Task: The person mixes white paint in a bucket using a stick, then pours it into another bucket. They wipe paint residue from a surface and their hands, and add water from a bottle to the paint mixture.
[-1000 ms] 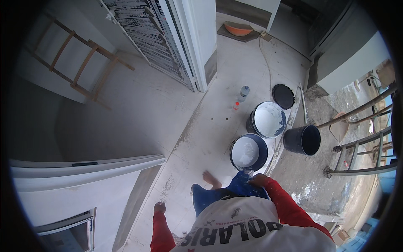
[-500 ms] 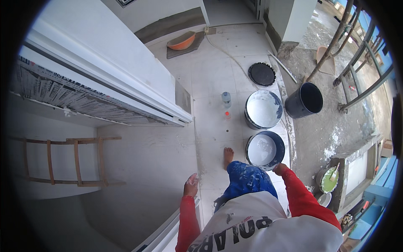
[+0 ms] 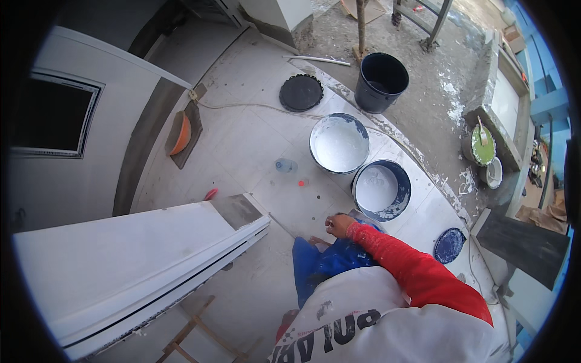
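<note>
My right hand (image 3: 339, 225) comes out of a red sleeve, fingers curled, and rests by my blue-trousered knee (image 3: 321, 264). Whether it holds anything is hidden. Just beyond it stands a blue bucket of white paint (image 3: 382, 188), and a second bucket of white paint (image 3: 339, 144) sits behind that one. My left hand is out of sight beneath my white shirt; only a scrap of red sleeve (image 3: 288, 319) shows at the lower edge.
An empty black bucket (image 3: 381, 81) and a black lid (image 3: 301, 92) lie further off, a blue lid (image 3: 449, 245) to my right. A plastic bottle (image 3: 284, 165), an orange bowl (image 3: 180, 134) and a cable lie on the tiles. A white panel (image 3: 121, 266) spans the left, with a wooden ladder (image 3: 187, 333) below.
The view has swung round, so the buckets now lie ahead and to the right. My left hand, seen near the wall before, has dropped out of sight. My right hand has come back from the bucket toward my knee.
</note>
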A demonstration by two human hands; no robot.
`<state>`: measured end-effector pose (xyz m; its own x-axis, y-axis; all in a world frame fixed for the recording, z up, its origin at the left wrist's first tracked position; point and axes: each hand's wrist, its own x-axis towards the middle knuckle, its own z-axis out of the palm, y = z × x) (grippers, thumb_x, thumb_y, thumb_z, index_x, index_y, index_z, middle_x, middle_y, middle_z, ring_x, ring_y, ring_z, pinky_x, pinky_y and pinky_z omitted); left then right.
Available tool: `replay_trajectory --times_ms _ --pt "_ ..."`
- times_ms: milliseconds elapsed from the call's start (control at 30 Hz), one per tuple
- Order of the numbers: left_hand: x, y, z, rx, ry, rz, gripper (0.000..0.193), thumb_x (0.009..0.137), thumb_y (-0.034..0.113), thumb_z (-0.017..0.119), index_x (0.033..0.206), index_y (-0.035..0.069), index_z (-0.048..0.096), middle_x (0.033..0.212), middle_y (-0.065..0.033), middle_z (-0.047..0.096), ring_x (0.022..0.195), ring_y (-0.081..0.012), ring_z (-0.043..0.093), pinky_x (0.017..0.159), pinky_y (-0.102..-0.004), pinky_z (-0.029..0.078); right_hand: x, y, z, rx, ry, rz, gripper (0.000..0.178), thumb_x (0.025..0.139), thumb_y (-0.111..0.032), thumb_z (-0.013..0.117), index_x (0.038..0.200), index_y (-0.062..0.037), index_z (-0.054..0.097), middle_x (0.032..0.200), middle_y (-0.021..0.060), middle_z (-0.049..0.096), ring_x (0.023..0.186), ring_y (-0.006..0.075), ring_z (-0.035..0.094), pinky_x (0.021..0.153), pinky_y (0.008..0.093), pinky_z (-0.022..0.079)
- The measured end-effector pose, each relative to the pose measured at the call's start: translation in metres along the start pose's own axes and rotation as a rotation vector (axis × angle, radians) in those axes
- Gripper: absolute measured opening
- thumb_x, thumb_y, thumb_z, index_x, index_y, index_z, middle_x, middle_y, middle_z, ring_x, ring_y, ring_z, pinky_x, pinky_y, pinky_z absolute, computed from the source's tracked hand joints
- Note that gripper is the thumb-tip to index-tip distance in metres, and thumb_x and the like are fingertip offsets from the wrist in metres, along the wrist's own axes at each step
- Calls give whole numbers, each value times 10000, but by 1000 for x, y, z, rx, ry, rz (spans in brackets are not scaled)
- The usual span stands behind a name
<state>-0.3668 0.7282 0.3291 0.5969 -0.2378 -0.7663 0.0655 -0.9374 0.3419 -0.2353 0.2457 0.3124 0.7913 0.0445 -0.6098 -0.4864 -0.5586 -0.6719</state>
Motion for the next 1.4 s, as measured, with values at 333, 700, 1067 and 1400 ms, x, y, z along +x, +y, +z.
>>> replay_trajectory --times_ms 333,700,1067,1400 --pt "276 88 -215 210 22 244 225 910 177 565 1049 22 647 908 -132 671 862 -249 648 765 -341 499 -28 29 56 379 267 614 371 827 -297 591 1100 -48 616 1106 201 632 1063 353 593 933 450 463" --pt "571 183 -221 520 149 366 664 861 225 641 1426 66 329 1269 -235 511 1147 -365 533 952 -416 441 41 -25 250 304 194 1029 431 747 -347 683 1112 -125 627 1228 109 500 1208 321 414 965 499 399" --pt "658 260 -162 877 226 393 516 892 307 602 1334 108 425 1093 -187 602 1009 -373 595 865 -447 475 65 -33 292 384 293 1119 346 714 -320 698 1015 -151 667 1169 91 504 1158 321 421 957 488 375" --pt "595 207 -182 638 295 811 264 802 170 698 958 27 540 840 -201 615 799 -397 609 694 -445 484 59 -27 299 455 392 1121 342 711 -335 698 997 -150 669 1117 89 534 1125 323 443 957 490 368"
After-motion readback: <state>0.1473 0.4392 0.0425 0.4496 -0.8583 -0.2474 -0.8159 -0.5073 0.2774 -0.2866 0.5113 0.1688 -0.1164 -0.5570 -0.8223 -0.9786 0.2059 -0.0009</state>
